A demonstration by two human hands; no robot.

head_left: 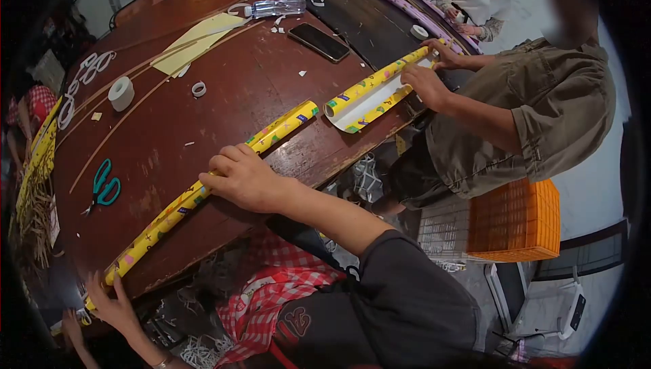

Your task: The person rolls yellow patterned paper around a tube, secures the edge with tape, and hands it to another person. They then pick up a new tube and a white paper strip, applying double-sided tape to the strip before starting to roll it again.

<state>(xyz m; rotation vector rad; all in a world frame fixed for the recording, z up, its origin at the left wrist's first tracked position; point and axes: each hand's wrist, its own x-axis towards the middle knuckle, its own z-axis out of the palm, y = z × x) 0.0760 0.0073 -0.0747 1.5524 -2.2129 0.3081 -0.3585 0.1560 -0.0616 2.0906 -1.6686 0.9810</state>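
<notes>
A long, thin roll of yellow patterned paper (159, 227) lies along the near edge of the brown table. My right hand (244, 178) grips it around its upper middle, fingers curled over the top. At the lower-left end my left hand (112, 306) holds the same roll, thumb and fingers on either side of it. Just beyond the roll's far end, a co-worker's hands (427, 84) hold a second yellow patterned paper roll (369, 91), partly unrolled with its white inside showing. Teal-handled scissors (105, 184) lie on the table to the left of my right hand.
On the brown table (251, 98) are a white tape roll (121, 93), a smaller tape ring (199, 89), thin wooden strips (146, 101), yellow paper (196, 44) and a phone (319, 42). An orange crate (515, 220) stands on the floor at right. Another person's hand (72, 328) shows at lower left.
</notes>
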